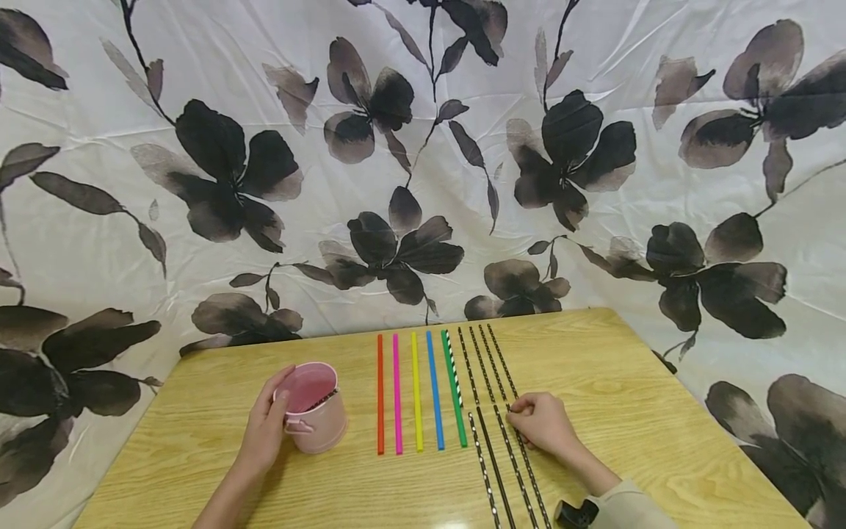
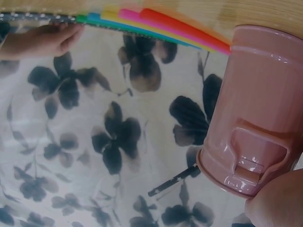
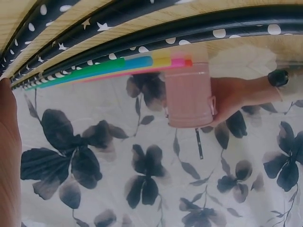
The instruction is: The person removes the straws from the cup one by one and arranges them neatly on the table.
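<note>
On the left, my left hand (image 1: 266, 419) grips a small pink bucket (image 1: 320, 422) by its side, close to its small side handle (image 2: 258, 149). Inside the bucket leans a black straw with white marks (image 1: 322, 401), its end poking past the rim in the left wrist view. My right hand (image 1: 543, 424) pinches the upper end of the rightmost black patterned straw (image 1: 532, 474) in the near row, thumb and forefinger together. Beside it lie more black patterned straws (image 1: 490, 459), roughly parallel. In the right wrist view, only an edge of this hand (image 3: 8, 151) shows.
Between the hands lie red (image 1: 380, 397), pink (image 1: 397, 397), yellow (image 1: 417, 397), blue (image 1: 435, 397) and green straws (image 1: 453, 397) side by side. A black-and-white striped straw (image 1: 454, 367) lies against the green one. Behind the wooden table (image 1: 634, 411) hangs a floral cloth (image 1: 463, 242).
</note>
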A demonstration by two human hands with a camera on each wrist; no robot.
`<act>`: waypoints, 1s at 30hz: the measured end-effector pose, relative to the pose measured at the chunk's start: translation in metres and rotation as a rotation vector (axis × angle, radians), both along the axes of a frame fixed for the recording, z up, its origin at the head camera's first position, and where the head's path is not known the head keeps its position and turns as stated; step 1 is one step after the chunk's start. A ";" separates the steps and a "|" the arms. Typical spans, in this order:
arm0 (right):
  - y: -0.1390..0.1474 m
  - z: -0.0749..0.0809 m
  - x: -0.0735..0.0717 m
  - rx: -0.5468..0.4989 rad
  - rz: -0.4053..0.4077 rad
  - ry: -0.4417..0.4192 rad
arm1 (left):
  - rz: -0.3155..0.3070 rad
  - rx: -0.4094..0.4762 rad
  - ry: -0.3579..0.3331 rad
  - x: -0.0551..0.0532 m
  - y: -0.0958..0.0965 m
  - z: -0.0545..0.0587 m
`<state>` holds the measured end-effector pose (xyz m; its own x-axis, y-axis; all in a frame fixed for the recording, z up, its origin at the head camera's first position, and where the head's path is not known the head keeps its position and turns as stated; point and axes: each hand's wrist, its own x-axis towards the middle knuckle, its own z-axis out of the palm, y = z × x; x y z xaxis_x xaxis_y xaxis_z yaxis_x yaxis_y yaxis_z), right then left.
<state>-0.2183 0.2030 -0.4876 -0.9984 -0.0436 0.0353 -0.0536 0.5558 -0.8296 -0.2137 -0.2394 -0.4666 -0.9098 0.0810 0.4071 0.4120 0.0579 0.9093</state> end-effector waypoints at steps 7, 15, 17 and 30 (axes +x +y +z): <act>-0.001 0.001 -0.001 -0.009 0.000 0.003 | 0.014 -0.005 0.015 0.001 0.001 0.003; -0.001 0.003 0.001 -0.002 -0.013 -0.011 | 0.046 -0.023 0.021 -0.001 0.001 -0.001; -0.001 0.004 0.001 -0.008 -0.011 -0.015 | 0.061 -0.040 0.028 0.000 0.001 -0.002; -0.035 0.040 -0.008 0.037 0.032 0.115 | 0.039 -0.056 0.042 0.002 0.001 0.002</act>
<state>-0.2260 0.1683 -0.4472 -0.9859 -0.0791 0.1477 -0.1660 0.5824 -0.7958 -0.2118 -0.2382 -0.4649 -0.8949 0.0700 0.4407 0.4461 0.1250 0.8862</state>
